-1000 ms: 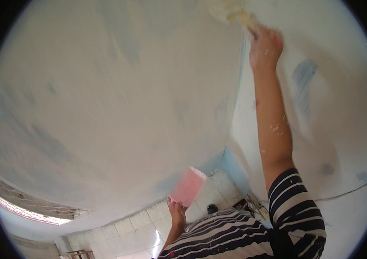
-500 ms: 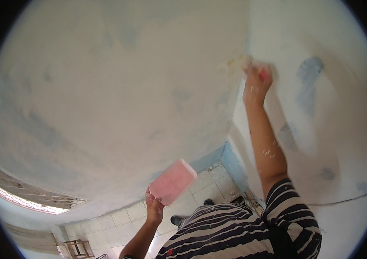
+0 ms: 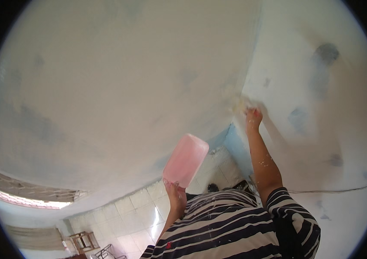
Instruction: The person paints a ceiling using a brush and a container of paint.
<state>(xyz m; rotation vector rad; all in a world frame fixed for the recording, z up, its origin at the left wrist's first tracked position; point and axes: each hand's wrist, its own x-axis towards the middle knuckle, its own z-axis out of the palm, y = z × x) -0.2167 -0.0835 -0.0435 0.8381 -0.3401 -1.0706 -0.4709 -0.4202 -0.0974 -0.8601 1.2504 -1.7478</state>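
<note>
My left hand (image 3: 174,192) is closed on the near end of a pink rectangular plastic tub (image 3: 185,160), held out in front of my body and tilted. My right arm reaches up to the wall corner. There my right hand (image 3: 254,115) is wrapped round a paintbrush (image 3: 239,105) with pale yellow bristles and a bit of red at the handle. Motion blurs the bristles, which are at or very near the corner. White paint specks dot my right forearm.
Left of the corner stands a whitish wall (image 3: 119,86) with grey-blue patches; the right wall (image 3: 304,142) is patchy too. Low down runs a blue band (image 3: 238,144). Below are floor tiles (image 3: 136,207), a wooden stool (image 3: 84,241) and a cable (image 3: 343,190) along the right wall.
My right hand has come down along the corner with the paintbrush. My left hand has moved up and right, and the tub stands more upright in the picture.
</note>
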